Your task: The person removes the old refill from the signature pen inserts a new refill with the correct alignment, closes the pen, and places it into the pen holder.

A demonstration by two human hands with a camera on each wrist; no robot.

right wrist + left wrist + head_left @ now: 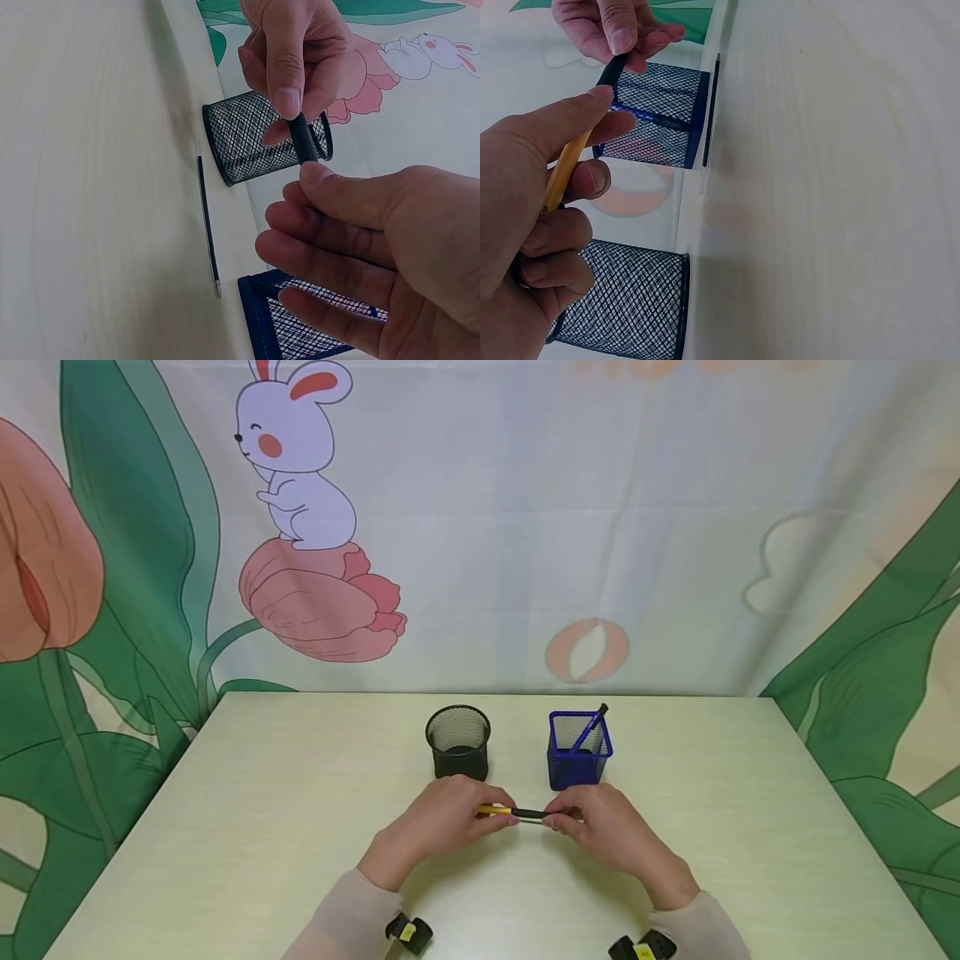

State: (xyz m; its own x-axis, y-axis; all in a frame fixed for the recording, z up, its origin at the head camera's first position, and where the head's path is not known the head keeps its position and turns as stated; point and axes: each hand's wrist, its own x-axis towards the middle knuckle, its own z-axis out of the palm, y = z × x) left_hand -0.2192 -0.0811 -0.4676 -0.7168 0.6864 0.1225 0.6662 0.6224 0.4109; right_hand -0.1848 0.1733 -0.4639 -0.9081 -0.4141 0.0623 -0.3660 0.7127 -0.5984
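Observation:
Both hands hold one pen with a yellow barrel [566, 169] and a black grip section [303, 139], level just above the table. My left hand [450, 818] grips the yellow barrel, its fingers curled round it in the left wrist view. At the other end, my right hand [603, 827] pinches the tip of the black section between thumb and index finger; its other fingers are loosely bent. A thin dark ink refill [207, 221] lies on the table beneath the hands. The pen's far end is hidden by the left hand.
A round black mesh pen cup [461, 766] stands behind the left hand. Behind the right hand is a square blue mesh holder [577, 770] with a blue pen [588, 732] leaning in it. A printed cloth [480, 527] hangs along the far edge of the pale table [262, 793].

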